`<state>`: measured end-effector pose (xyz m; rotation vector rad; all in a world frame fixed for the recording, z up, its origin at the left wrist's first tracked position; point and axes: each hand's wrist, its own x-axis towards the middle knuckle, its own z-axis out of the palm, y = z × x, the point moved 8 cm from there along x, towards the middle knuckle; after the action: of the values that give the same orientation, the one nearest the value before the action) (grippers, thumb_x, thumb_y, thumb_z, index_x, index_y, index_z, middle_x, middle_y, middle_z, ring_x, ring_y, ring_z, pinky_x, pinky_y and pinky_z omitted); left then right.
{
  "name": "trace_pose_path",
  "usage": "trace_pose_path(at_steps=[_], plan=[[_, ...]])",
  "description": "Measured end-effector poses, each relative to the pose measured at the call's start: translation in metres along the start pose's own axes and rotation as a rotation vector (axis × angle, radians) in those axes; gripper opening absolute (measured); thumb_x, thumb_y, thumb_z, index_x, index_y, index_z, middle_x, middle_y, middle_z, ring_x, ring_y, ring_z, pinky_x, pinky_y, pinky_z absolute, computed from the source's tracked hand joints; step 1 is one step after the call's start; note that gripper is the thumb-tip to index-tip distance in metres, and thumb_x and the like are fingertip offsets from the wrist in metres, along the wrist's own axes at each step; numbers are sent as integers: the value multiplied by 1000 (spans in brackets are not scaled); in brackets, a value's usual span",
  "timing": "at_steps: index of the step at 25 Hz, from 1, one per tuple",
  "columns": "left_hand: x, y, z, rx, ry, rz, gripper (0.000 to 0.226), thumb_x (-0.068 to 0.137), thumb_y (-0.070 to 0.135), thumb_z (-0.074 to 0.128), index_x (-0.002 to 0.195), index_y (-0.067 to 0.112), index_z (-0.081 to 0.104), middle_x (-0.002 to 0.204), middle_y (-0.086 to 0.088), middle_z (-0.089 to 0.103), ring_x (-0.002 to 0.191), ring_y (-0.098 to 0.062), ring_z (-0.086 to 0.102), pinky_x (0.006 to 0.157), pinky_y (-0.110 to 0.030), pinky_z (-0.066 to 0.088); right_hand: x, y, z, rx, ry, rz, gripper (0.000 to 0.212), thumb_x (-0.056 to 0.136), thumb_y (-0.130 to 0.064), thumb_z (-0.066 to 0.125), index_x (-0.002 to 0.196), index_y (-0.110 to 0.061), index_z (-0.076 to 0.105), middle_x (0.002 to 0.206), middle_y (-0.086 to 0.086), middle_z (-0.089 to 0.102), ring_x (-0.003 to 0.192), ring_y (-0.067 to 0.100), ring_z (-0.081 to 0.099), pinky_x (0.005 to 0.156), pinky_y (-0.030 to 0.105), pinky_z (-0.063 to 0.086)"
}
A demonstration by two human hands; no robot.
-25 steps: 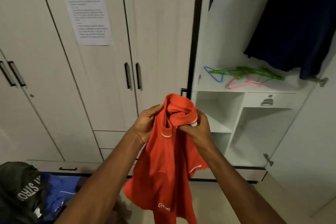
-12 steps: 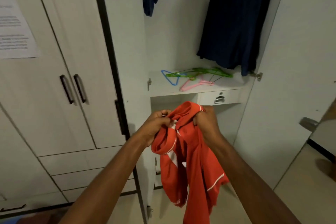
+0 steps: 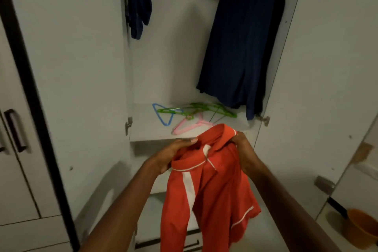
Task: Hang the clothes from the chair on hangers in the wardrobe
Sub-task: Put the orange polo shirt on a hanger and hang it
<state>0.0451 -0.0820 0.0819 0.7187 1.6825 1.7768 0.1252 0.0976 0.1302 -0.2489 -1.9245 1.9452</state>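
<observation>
Red is the shirt [image 3: 206,192] I hold up in front of the open wardrobe [image 3: 180,47]. It has thin white lines on it. My left hand [image 3: 173,155] grips the cloth near the top on one side, with my thumb flat along the edge and my fingers curled under. My right hand [image 3: 242,149] grips the top on the other side, with the fingers closed tight in the bunched cloth. The rest of the shirt hangs down loose between my arms, and its top sits just in front of the shelf [image 3: 143,131]. On that shelf lie some hangers in a messy pile. The blue hanger [image 3: 161,115] is on the left, the green hangers [image 3: 204,109] are across the middle, and the pink hanger [image 3: 190,126] is nearest to me, close to the shirt's top. Up above, a long dark blue garment [image 3: 241,47] hangs on the right side and reaches down almost to the shelf. A small dark blue cloth [image 3: 139,2] hangs on the left side. Both doors stand open. Low on the right I see an orange tub [image 3: 362,229] on the floor.
</observation>
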Motion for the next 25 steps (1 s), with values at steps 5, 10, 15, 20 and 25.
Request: trace_pose_path(at_steps=[5,10,15,20,25], plan=[[78,37,-26,564,-128,111,40,73,11,85,112,13,74,105,-6,77,96,-26,74,88,-40,59,85,-5,-27,-70,-1,-63,31,70,-31,64,86,-6,72,86,14,71,82,27,65,79,40,50],[129,53,-71,437,260,229,25,68,11,80,93,10,77,80,3,75,74,-15,70,72,-31,52,145,11,-57,-24,108,0,16,79,-15,57,77,-11,73,76,8,74,72,25,67,75,38,52],[158,52,-83,42,420,285,24,90,16,74,109,1,74,102,-14,78,89,-23,75,81,-32,58,207,22,-69,82,68,82,32,66,-7,60,94,-1,74,84,14,70,67,24,65,60,28,53],[184,74,-81,-15,559,379,40,97,27,67,105,-12,69,106,-28,73,88,-29,69,85,-39,56,262,30,-77,35,-43,7,43,64,1,59,103,17,63,86,17,68,79,30,62,72,37,49],[196,76,-101,34,645,370,40,94,23,72,105,-14,67,107,-32,70,89,-33,69,92,-54,55,303,47,-63,121,-122,-54,32,73,14,52,98,10,72,86,14,72,76,24,65,68,29,53]])
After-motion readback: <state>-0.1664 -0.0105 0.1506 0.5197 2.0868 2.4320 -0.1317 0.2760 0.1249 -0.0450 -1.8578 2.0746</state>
